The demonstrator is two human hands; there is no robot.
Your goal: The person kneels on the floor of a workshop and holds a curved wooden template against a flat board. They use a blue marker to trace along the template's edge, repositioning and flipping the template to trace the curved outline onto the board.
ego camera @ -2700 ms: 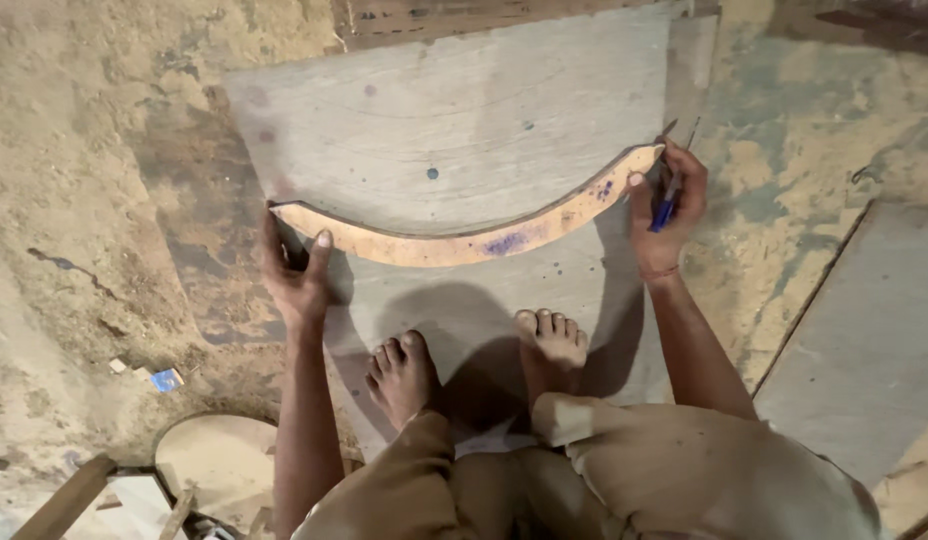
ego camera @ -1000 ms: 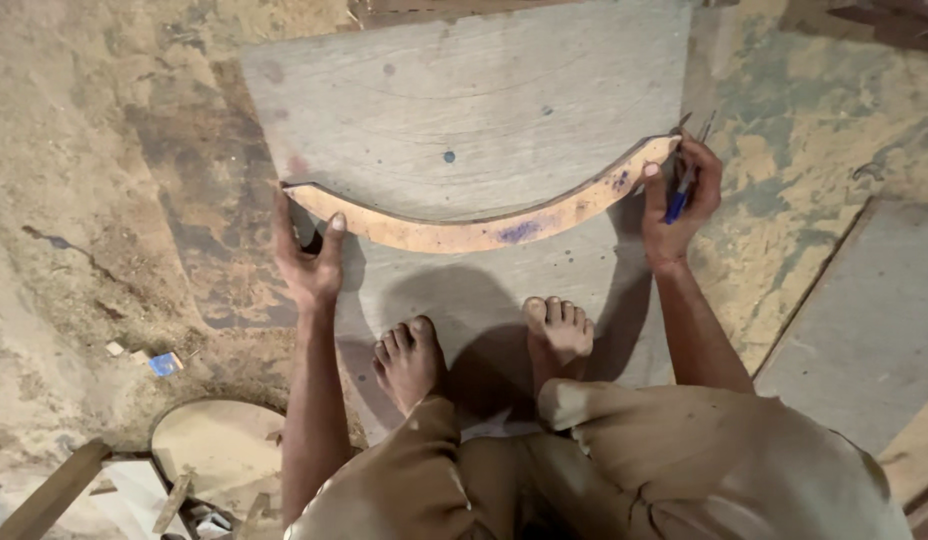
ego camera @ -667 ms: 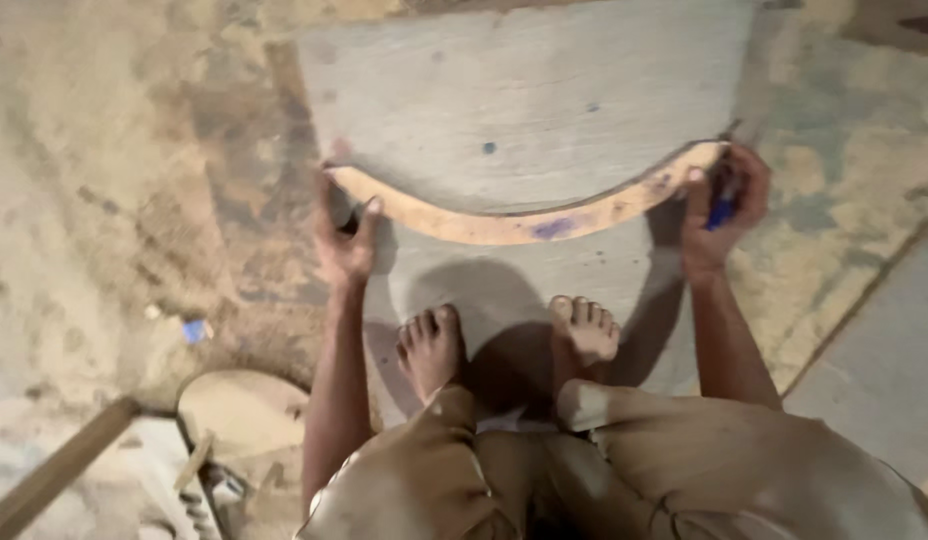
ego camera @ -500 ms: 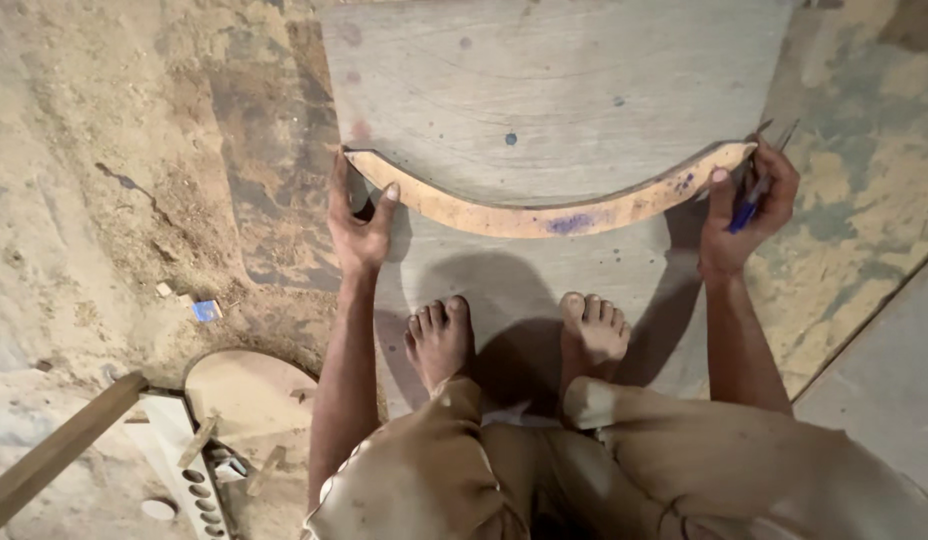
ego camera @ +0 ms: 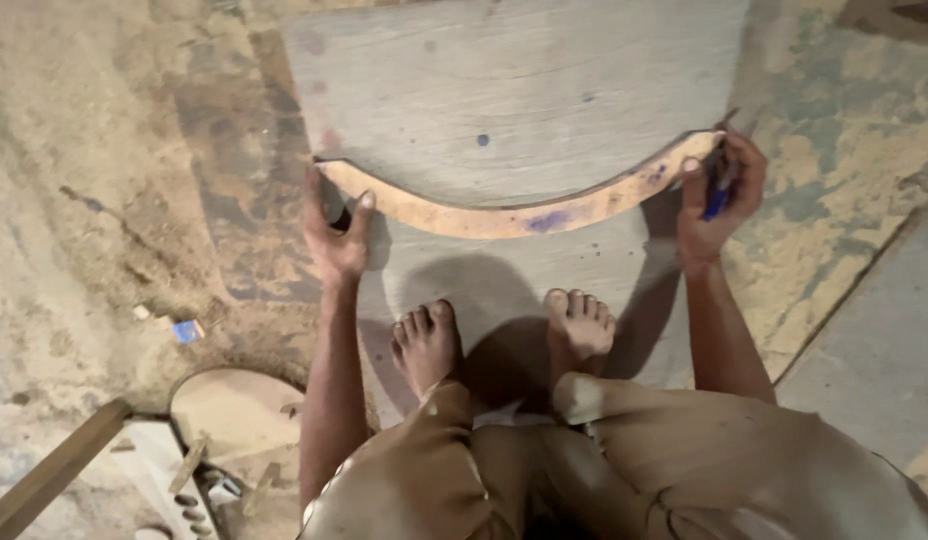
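Observation:
A curved brown wooden template [ego camera: 504, 214] lies across a large grey board [ego camera: 524, 110] on the floor. My left hand [ego camera: 336, 236] presses the template's left end down, thumb on top, with a small dark object under the palm. My right hand [ego camera: 719, 200] is at the template's right end and grips a blue pen [ego camera: 717, 196] against it. Both my bare feet [ego camera: 429, 345] stand on the near part of the board, and my knees in brown trousers fill the lower frame.
Rough, dusty concrete floor surrounds the board. A round wooden piece [ego camera: 234, 408] and scrap sticks lie at the lower left, beside a wooden plank [ego camera: 54, 475]. A small blue scrap [ego camera: 187, 330] lies on the floor. Another grey board [ego camera: 874, 340] lies at the right.
The view has shifted, so board and template sit further right and higher in frame. Both hands keep their places at the template's ends; the pen stays at the right end.

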